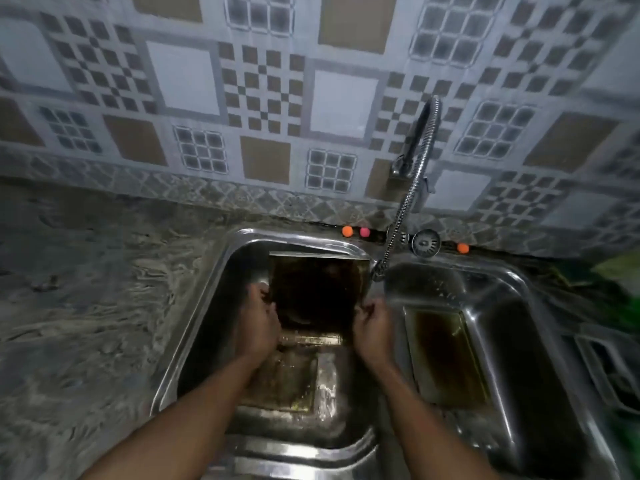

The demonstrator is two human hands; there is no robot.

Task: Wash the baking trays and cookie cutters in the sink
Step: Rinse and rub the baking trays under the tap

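Note:
A dark, stained baking tray (317, 292) is held tilted up in the left sink basin (207, 306), under the spout of the flexible tap (401, 216). My left hand (259, 323) grips the tray's left edge and my right hand (372, 327) grips its right edge. A second tray (287, 382) lies flat on the bottom of the same basin, below my hands. A third stained tray (446, 358) leans in the right basin (519, 323). I cannot make out any cookie cutters.
A marble-patterned counter (86, 306) spreads to the left of the sink. A tiled wall (263, 98) stands behind. Small orange and pink balls (347, 231) and a metal drain strainer (426, 242) sit on the sink's back ledge. Green items (616, 271) blur at the right edge.

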